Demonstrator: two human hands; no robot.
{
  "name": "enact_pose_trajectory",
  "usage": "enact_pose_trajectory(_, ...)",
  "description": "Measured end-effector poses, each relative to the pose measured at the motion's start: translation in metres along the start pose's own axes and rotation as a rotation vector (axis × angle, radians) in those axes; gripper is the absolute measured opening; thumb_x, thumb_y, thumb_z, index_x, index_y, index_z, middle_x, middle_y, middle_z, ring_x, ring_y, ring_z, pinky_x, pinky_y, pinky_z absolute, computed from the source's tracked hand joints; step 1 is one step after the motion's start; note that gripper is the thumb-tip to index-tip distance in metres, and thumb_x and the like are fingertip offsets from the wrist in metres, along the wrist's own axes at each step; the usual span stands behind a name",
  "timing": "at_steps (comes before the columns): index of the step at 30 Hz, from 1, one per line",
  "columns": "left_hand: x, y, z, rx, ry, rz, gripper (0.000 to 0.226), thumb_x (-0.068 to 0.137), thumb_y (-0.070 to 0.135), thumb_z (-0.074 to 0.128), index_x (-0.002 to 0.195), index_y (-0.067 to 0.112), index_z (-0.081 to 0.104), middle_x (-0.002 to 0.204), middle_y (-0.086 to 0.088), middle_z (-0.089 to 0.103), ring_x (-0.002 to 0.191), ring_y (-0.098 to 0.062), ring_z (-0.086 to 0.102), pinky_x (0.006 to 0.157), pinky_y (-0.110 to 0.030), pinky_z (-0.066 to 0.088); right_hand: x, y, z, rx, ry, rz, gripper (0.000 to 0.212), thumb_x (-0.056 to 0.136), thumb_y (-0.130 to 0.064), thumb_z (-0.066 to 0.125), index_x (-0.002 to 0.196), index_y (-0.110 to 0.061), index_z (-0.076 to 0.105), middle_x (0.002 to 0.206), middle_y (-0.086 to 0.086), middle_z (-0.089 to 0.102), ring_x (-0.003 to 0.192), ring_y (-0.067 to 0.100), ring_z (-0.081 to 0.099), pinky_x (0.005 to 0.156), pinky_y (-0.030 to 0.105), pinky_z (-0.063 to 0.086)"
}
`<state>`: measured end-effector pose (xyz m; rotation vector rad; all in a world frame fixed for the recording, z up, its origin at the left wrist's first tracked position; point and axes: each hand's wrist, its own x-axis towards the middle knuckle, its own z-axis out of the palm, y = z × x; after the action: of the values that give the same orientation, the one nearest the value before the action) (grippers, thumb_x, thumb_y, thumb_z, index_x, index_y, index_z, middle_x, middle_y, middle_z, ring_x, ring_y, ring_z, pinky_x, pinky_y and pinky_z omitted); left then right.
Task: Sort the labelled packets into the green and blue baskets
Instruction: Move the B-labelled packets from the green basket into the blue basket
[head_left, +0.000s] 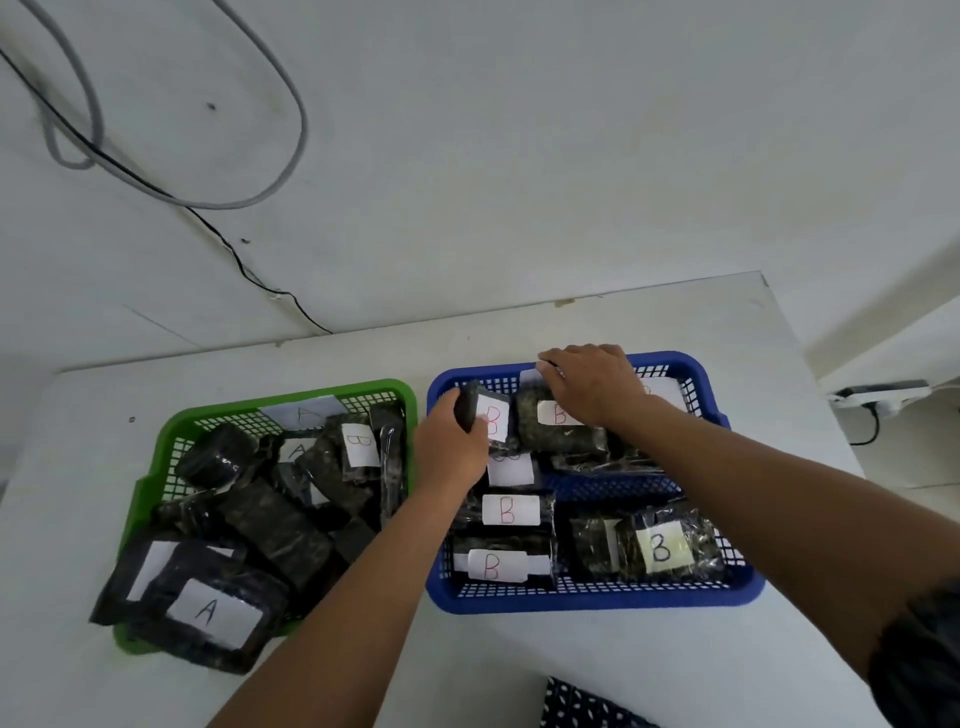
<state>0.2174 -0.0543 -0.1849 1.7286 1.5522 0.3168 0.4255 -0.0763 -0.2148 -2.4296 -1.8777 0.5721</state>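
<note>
Left hand gripping dark plastic-wrapped B-labelled packet over blue mesh plastic basket; right hand pressing beside. Next: release, fetch stray B from green.

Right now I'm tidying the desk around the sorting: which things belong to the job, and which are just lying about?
Part of the job:
green basket
blue basket
B packet gripped by the left hand
right hand on packets at the back
stray B packet in green

Lying about:
grey cable
power strip
</note>
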Motion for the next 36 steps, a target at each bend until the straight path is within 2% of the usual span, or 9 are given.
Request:
enact_pose_trajectory(3, 0.008, 0.001, -0.003, 0.019, 0.015, 0.026, 0.04, 0.099, 0.015, 0.056, 0.139, 0.015, 0.054, 0.125, -0.006, 0.063, 0.097, -0.015, 0.055, 0.078, -0.025, 0.046, -0.001, 0.002, 0.002, -0.006, 0.043, -0.036, 0.046, 0.104, -0.047, 0.024, 0.13, -0.026, 0.056, 0.124, 0.0, 0.066, 0.109, 0.023, 0.06, 0.098, 0.045, 0.038)
enact_pose_trajectory(6, 0.008, 0.004, 0.001, -0.029, 0.082, -0.049, 0.037, 0.1, 0.013, 0.053, 0.137, 0.015, 0.057, 0.125, -0.005, 0.062, 0.094, -0.011, 0.055, 0.07, -0.015, 0.043, -0.003, 0.006, 0.003, 0.027, 0.051, -0.052, 0.047, 0.104, -0.048, 0.025, 0.131, -0.025, 0.056, 0.124, 0.001, 0.066, 0.11, 0.024, 0.059, 0.098, 0.045, 0.037)
enact_pose_trajectory(9, 0.002, 0.004, 0.008, 0.0, 0.093, -0.03, 0.035, 0.101, 0.012, 0.05, 0.136, 0.014, 0.057, 0.117, -0.003, 0.064, 0.094, -0.012, 0.057, 0.078, -0.023, 0.045, -0.007, 0.008, 0.005, 0.016, 0.075, -0.078, 0.048, 0.104, -0.048, 0.026, 0.135, -0.023, 0.053, 0.127, 0.002, 0.063, 0.113, 0.024, 0.057, 0.099, 0.044, 0.037)
enact_pose_trajectory(12, -0.003, 0.002, 0.006, 0.049, 0.092, 0.005, 0.028, 0.102, 0.013, 0.05, 0.127, 0.011, 0.061, 0.105, 0.001, 0.066, 0.096, -0.019, 0.064, 0.076, -0.024, 0.046, -0.008, 0.009, 0.01, -0.017, 0.114, -0.095, 0.046, 0.104, -0.047, 0.026, 0.135, -0.023, 0.051, 0.126, 0.002, 0.063, 0.112, 0.024, 0.056, 0.099, 0.043, 0.038)
enact_pose_trajectory(16, -0.007, 0.007, -0.008, 0.112, 0.088, 0.08, 0.043, 0.1, 0.023, 0.056, 0.141, 0.011, 0.053, 0.133, -0.007, 0.062, 0.122, -0.023, 0.057, 0.104, -0.04, 0.048, -0.01, 0.007, 0.013, -0.025, 0.153, -0.089, 0.05, 0.103, -0.048, 0.025, 0.14, -0.022, 0.048, 0.129, 0.003, 0.061, 0.116, 0.024, 0.055, 0.101, 0.043, 0.037)
enact_pose_trajectory(20, -0.005, 0.001, -0.044, 0.306, 0.155, 0.343, 0.044, 0.099, 0.03, 0.057, 0.14, 0.014, 0.055, 0.137, -0.004, 0.06, 0.126, -0.02, 0.053, 0.108, -0.037, 0.043, -0.012, -0.004, 0.011, 0.056, 0.184, -0.081, 0.052, 0.104, -0.048, 0.03, 0.149, -0.024, 0.038, 0.147, 0.005, 0.05, 0.138, 0.027, 0.042, 0.116, 0.051, 0.026)
enact_pose_trajectory(26, 0.002, -0.049, -0.113, 0.615, 0.18, 0.422, 0.042, 0.099, 0.03, 0.057, 0.136, 0.011, 0.059, 0.142, -0.009, 0.055, 0.137, -0.027, 0.044, 0.116, -0.053, 0.028, -0.021, -0.077, 0.002, 0.111, 0.232, -0.246, 0.052, 0.103, -0.046, 0.035, 0.148, -0.021, 0.041, 0.15, 0.007, 0.048, 0.142, 0.025, 0.038, 0.12, 0.05, 0.023)
enact_pose_trajectory(32, -0.008, -0.101, -0.147, 0.764, 0.181, 0.427, 0.042, 0.098, 0.033, 0.056, 0.134, 0.013, 0.059, 0.141, -0.008, 0.055, 0.138, -0.029, 0.042, 0.117, -0.055, 0.025, -0.033, -0.167, 0.01, 0.103, 0.239, -0.461, 0.049, 0.099, -0.044, 0.048, 0.139, -0.015, 0.055, 0.14, 0.007, 0.058, 0.135, 0.026, 0.048, 0.114, 0.047, 0.033)
enact_pose_trajectory(36, -0.008, -0.126, -0.156, 0.782, 0.146, 0.366, 0.047, 0.099, 0.038, 0.054, 0.14, 0.015, 0.055, 0.145, -0.007, 0.052, 0.14, -0.027, 0.041, 0.118, -0.054, 0.024, -0.037, -0.209, 0.027, 0.011, 0.154, -0.521, 0.059, 0.094, -0.054, 0.052, 0.14, -0.016, 0.054, 0.142, 0.005, 0.057, 0.137, 0.024, 0.045, 0.116, 0.045, 0.029)
